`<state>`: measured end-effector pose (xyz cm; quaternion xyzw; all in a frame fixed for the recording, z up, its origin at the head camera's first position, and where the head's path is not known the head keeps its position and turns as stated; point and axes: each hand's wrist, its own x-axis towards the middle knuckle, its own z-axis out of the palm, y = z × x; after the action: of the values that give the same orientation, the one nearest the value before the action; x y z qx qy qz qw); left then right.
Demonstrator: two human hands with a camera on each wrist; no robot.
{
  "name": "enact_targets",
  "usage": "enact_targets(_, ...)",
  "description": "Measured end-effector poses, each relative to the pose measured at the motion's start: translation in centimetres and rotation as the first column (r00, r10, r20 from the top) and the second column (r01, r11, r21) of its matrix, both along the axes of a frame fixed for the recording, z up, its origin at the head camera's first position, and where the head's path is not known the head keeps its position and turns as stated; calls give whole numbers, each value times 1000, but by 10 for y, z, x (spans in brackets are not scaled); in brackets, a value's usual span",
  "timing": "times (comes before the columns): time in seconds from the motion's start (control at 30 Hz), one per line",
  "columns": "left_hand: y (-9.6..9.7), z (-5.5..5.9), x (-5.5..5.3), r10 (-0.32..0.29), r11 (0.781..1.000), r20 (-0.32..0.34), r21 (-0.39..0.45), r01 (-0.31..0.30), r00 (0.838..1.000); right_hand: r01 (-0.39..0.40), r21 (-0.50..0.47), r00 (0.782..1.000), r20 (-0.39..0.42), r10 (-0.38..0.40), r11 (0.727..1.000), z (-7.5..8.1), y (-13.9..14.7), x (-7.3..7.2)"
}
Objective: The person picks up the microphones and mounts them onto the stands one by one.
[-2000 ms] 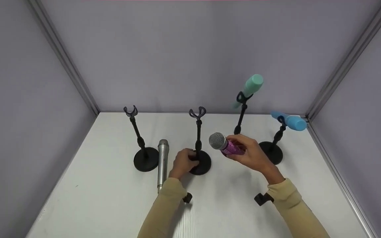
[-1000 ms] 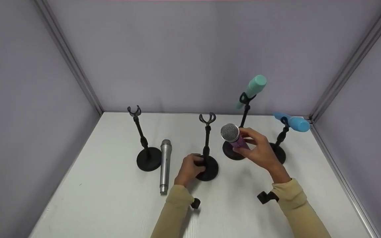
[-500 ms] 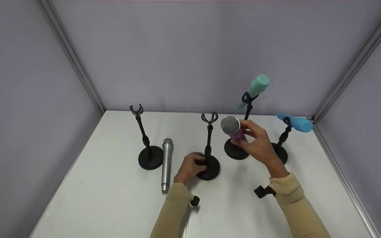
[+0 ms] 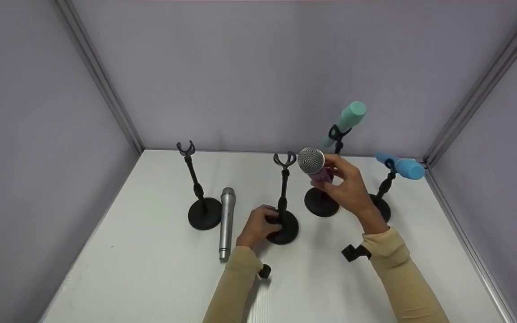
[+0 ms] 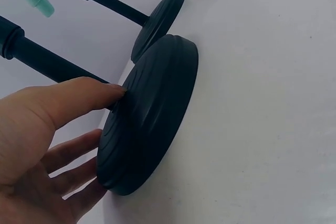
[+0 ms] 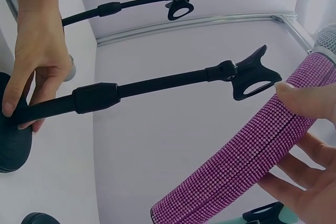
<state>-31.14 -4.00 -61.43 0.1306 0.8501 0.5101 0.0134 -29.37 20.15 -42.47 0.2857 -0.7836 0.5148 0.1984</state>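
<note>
Purple microphone (image 4: 322, 176) is rising right of centre, your right hand (image 4: 349, 190) pinching it near the bare clip (image 6: 251, 73); your left hand (image 4: 256, 227) is pinching the stand base (image 4: 291, 229).

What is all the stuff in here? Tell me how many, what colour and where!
table: one, white, under everything
walls: three, greyish, back and both sides
metal strips: several, grey, along wall edges
stands: four, black, across the table
purple mic: one, purple with silver head, held up
silver mic: one, silver, lying between the first and second stands from the left
green mic: one, green, on the third
blue mic: one, blue, on the fourth
black blocks: two, black, by the wrists
sleeves: two, tan, on the arms
left hand: one, bare, gripping the second stand's base
right hand: one, bare, holding the purple mic
</note>
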Motion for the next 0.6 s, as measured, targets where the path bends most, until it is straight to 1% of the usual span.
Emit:
enact_targets(0.17, 0, 0, 0, 14, 999, -3, -31, -14, 1000, 7, 0, 1000, -13, -7, 1000, 5, -3, -2)
enact_targets(0.33, -1, 0, 2, 31, 999, 16, -25, -30, 999, -15, -10, 999, -36, 14, 1000, 8, -6, -4)
enact_targets(0.4, -2, 0, 3, 30, 999, 11, -22, -30, 999, -21, -14, 998, -52, 20, 1000, 9, -7, -5)
enact_targets(0.6, -6, -2, 2, 6, 998, -21, -61, -7, 1000, -20, -25, 996, -83, 17, 999, 12, -11, -5)
